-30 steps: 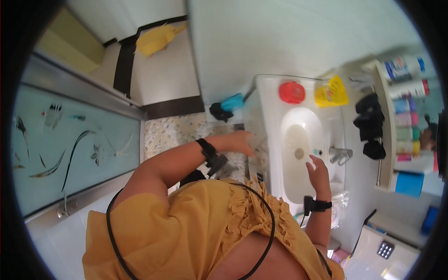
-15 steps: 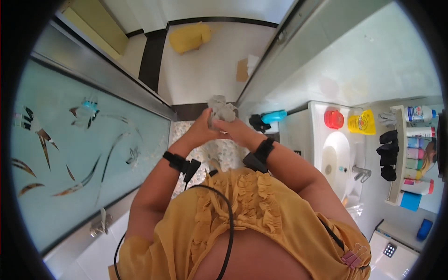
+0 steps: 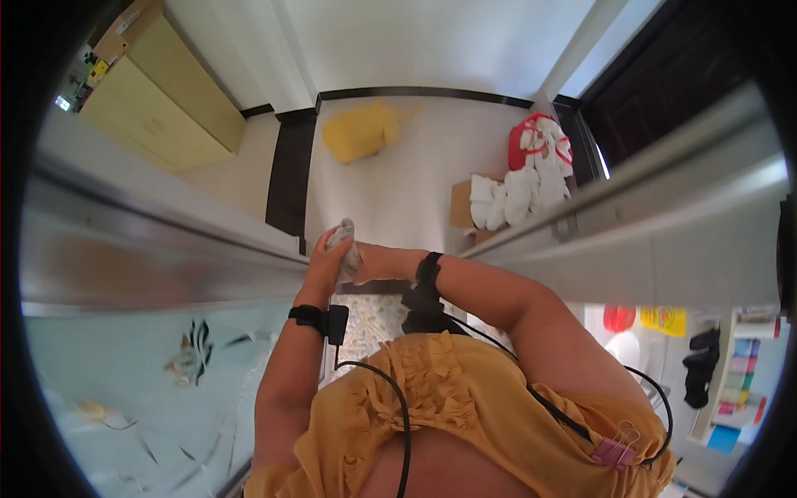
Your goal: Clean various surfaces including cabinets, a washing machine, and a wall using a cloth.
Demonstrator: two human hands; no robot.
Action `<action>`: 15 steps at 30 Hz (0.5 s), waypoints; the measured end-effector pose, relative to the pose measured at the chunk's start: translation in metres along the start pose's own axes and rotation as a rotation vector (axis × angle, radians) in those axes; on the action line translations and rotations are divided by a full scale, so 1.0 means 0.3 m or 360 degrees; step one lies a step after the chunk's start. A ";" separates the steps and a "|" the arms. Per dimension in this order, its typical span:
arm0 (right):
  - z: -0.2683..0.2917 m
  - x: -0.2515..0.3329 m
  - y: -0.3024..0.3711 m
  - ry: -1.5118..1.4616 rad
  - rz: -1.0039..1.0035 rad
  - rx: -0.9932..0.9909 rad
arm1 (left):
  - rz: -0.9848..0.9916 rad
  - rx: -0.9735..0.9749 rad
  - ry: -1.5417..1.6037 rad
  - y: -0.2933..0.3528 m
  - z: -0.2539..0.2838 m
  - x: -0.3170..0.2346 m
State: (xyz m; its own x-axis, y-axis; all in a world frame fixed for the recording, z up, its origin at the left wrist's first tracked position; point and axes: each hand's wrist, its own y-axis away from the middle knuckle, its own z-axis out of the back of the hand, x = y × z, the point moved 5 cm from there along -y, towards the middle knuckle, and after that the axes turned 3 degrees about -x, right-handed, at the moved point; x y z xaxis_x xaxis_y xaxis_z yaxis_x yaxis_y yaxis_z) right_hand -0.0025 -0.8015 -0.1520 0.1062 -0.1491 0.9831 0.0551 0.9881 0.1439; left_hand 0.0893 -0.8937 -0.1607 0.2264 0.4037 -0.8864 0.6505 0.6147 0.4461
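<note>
A crumpled pale grey cloth (image 3: 347, 264) is held out in front of me, low in the doorway. My left hand (image 3: 325, 261) is closed round its left side, fingers curled over the upper end. From the right, my right hand (image 3: 370, 262) grips the same cloth, and its fingers are partly hidden by the bunched fabric. Both hands are close together, with a black strap on each wrist.
Sliding frosted glass door panels (image 3: 166, 365) flank me left and right. Beyond, a yellow bundle (image 3: 357, 133) lies on the pale floor. White cloth items (image 3: 519, 195) and a red-and-white bag (image 3: 540, 143) are at the right, beside a cardboard box (image 3: 462, 204). A yellowish cabinet (image 3: 158, 116) stands far left.
I have moved forward into the doorway; the washbasin has slid back to the lower right. Both hands shifted left with the cloth, now more tightly bunched. The white cloth items and bag came into view.
</note>
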 end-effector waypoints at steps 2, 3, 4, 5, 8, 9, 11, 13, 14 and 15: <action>0.116 -0.008 -0.106 0.0059 -0.0386 0.0395 | 0.0169 -0.0178 0.0227 -0.137 0.024 -0.014; 0.192 0.005 -0.157 0.0044 -0.0392 0.0400 | 0.0184 -0.0184 0.0222 -0.194 0.022 -0.022; 0.260 0.013 -0.218 0.0073 -0.0369 0.0444 | 0.0181 -0.0228 0.0253 -0.255 0.027 -0.024; 0.324 0.012 -0.280 0.0100 -0.0350 0.0478 | 0.0182 -0.0262 0.0281 -0.316 0.025 -0.033; 0.542 -0.121 -0.424 0.0017 -0.0513 0.0108 | 0.0194 -0.0259 0.0376 -0.458 -0.036 -0.096; 0.632 -0.142 -0.456 0.0035 -0.0526 -0.0146 | 0.0213 -0.0267 0.0435 -0.503 -0.054 -0.128; 0.765 -0.176 -0.501 0.0060 -0.0598 -0.0286 | 0.0234 -0.0324 0.0438 -0.612 -0.049 -0.176; 0.895 -0.168 -0.561 0.0097 -0.0658 -0.0423 | 0.0239 -0.0201 0.0575 -0.770 -0.011 -0.199; 0.968 -0.178 -0.566 0.0153 -0.0712 -0.0435 | 0.0195 -0.0056 0.0598 -0.833 -0.051 -0.264; 1.014 -0.172 -0.579 0.0208 -0.0755 -0.0433 | 0.0210 -0.0035 0.0589 -0.902 -0.046 -0.284</action>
State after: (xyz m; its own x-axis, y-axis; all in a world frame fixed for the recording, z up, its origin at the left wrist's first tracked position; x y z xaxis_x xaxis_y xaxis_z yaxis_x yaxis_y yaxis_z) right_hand -0.3195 -0.9537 -0.1933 0.1286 -0.5957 0.7929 0.3791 0.7683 0.5157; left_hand -0.1161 -1.0850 -0.2042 0.0277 0.6948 -0.7187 0.6164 0.5541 0.5595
